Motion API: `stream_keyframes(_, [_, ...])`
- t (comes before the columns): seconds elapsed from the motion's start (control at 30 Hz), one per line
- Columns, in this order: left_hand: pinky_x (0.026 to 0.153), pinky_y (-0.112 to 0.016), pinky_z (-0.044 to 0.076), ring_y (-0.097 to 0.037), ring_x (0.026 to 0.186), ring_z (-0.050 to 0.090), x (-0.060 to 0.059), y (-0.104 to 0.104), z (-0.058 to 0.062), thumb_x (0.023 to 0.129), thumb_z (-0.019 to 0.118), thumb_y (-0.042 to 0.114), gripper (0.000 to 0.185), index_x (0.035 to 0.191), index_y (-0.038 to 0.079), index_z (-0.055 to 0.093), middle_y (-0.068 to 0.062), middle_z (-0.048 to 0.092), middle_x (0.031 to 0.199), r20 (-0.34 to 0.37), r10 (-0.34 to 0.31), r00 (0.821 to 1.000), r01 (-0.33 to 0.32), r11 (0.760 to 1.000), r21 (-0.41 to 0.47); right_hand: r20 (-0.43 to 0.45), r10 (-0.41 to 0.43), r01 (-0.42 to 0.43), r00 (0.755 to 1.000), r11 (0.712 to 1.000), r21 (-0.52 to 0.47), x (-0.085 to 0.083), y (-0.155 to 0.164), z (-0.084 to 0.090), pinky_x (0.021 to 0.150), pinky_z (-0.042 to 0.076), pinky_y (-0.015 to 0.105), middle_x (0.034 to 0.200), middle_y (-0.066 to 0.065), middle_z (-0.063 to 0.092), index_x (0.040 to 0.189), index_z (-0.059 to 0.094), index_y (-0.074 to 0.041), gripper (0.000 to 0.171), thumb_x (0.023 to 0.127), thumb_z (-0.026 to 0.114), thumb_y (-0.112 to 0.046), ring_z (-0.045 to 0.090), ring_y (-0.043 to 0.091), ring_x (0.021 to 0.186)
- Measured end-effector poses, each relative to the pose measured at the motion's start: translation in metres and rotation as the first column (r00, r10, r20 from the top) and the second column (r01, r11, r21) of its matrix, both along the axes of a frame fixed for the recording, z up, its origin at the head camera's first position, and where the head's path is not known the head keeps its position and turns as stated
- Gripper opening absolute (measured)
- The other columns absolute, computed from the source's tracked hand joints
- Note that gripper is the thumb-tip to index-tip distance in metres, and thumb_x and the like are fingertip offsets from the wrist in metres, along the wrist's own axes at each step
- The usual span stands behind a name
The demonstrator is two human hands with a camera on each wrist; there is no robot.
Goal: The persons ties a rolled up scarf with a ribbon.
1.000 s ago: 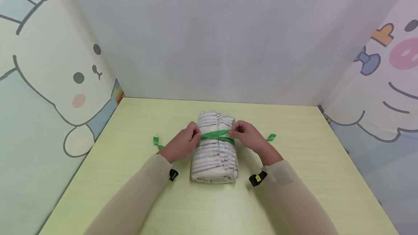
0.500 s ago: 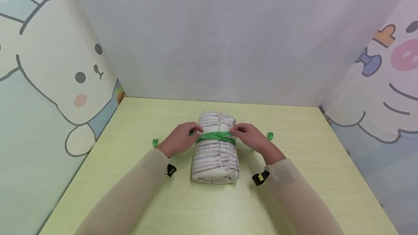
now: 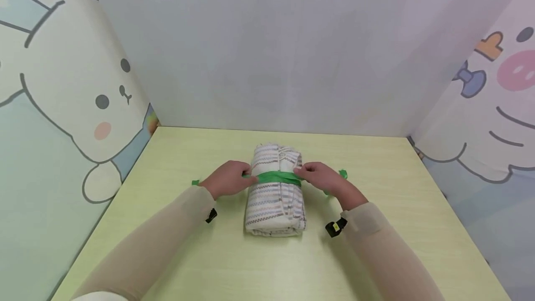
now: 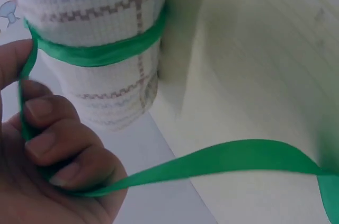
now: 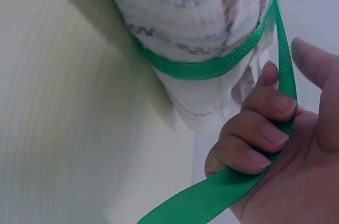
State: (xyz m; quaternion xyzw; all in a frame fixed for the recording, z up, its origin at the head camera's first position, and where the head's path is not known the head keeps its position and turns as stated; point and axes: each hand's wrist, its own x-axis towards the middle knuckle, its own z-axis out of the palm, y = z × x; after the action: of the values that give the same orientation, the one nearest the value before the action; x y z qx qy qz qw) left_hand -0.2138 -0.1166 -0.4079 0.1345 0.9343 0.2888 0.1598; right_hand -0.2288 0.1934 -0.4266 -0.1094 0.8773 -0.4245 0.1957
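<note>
A rolled white cloth (image 3: 276, 189) with coloured zigzag stripes lies in the middle of the pale green table (image 3: 267, 264). A green ribbon (image 3: 279, 177) is wound around its middle. My left hand (image 3: 227, 181) grips the ribbon at the roll's left side; in the left wrist view the ribbon (image 4: 222, 163) runs through the curled fingers (image 4: 50, 144) and trails over the table. My right hand (image 3: 322, 178) grips the ribbon at the right side, where the ribbon (image 5: 212, 197) passes through its curled fingers (image 5: 259, 134) beside the roll (image 5: 196, 17).
The ribbon's loose ends lie on the table at the left (image 3: 195, 182) and the right (image 3: 343, 173). Walls with cartoon animals (image 3: 62, 87) close in the table on the left, back and right. Black wrist straps (image 3: 336, 226) sit on both sleeves.
Both hands have drawn slightly outward and down to the roll's sides, and the crossed ribbon now lies flat and tight as one band. The loose ends have been pulled closer in.
</note>
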Motion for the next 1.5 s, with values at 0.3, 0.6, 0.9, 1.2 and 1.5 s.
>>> stream_keyframes(0.3, [0.061, -0.031, 0.036, -0.017, 0.066, 0.045, -0.001, -0.002, -0.011, 0.099, 0.066, 0.048, 0.042, 0.083, 0.012, 0.052, 0.0, 0.046, 0.072, 0.031, 0.067, 0.997, -0.068, 0.997, 0.042, -0.009, -0.007, 0.007, 1.0, 1.0, 0.0, -0.003, 0.004, -0.003, 0.062, 0.036, 0.036, 0.072, 0.0, 0.042, 0.08, 0.054, -0.011, 0.039, 0.1, 0.068, -0.041, 0.037, 0.02, 0.065])
stream_keyframes(0.6, [0.061, -0.032, 0.038, -0.016, 0.064, 0.046, 0.0, -0.015, -0.032, 0.102, 0.066, 0.04, 0.035, 0.083, 0.013, 0.054, 0.001, 0.048, 0.071, -0.007, 0.064, 0.998, -0.063, 0.991, 0.117, -0.048, 0.037, -0.041, 0.998, 0.995, -0.087, -0.004, 0.017, -0.012, 0.063, 0.037, 0.038, 0.071, 0.001, 0.039, 0.078, 0.053, -0.009, 0.043, 0.104, 0.062, -0.042, 0.034, 0.021, 0.063])
stream_keyframes(0.9, [0.059, -0.031, 0.035, -0.014, 0.061, 0.041, 0.003, -0.033, -0.039, 0.101, 0.067, 0.044, 0.039, 0.08, 0.014, 0.052, 0.002, 0.045, 0.07, -0.002, 0.057, 0.998, -0.056, 0.984, 0.166, -0.04, -0.042, 0.035, 0.998, 0.987, -0.157, 0.0, 0.036, -0.028, 0.057, 0.036, 0.034, 0.067, 0.001, 0.039, 0.092, 0.055, 0.007, 0.04, 0.105, 0.063, -0.031, 0.037, 0.02, 0.061])
stream_keyframes(1.2, [0.061, -0.032, 0.037, -0.016, 0.063, 0.043, 0.005, -0.037, -0.045, 0.104, 0.061, 0.043, 0.037, 0.084, 0.012, 0.056, 0.001, 0.047, 0.072, 0.012, 0.069, 0.998, -0.07, 0.976, 0.206, -0.035, -0.046, 0.04, 0.998, 0.984, -0.176, 0.008, 0.041, -0.036, 0.059, 0.037, 0.034, 0.068, 0.001, 0.041, 0.096, 0.054, 0.008, 0.041, 0.107, 0.059, -0.031, 0.038, 0.02, 0.061])
stream_keyframes(1.5, [0.063, -0.033, 0.039, -0.018, 0.067, 0.046, 0.007, -0.036, -0.051, 0.107, 0.055, 0.042, 0.033, 0.092, 0.013, 0.058, -0.003, 0.049, 0.076, 0.009, 0.119, 0.993, -0.118, 0.971, 0.206, -0.068, -0.116, 0.103, 0.991, 0.978, -0.18, 0.011, 0.046, -0.035, 0.06, 0.033, 0.034, 0.071, 0.002, 0.038, 0.093, 0.051, 0.0, 0.033, 0.108, 0.058, -0.028, 0.035, 0.021, 0.063])
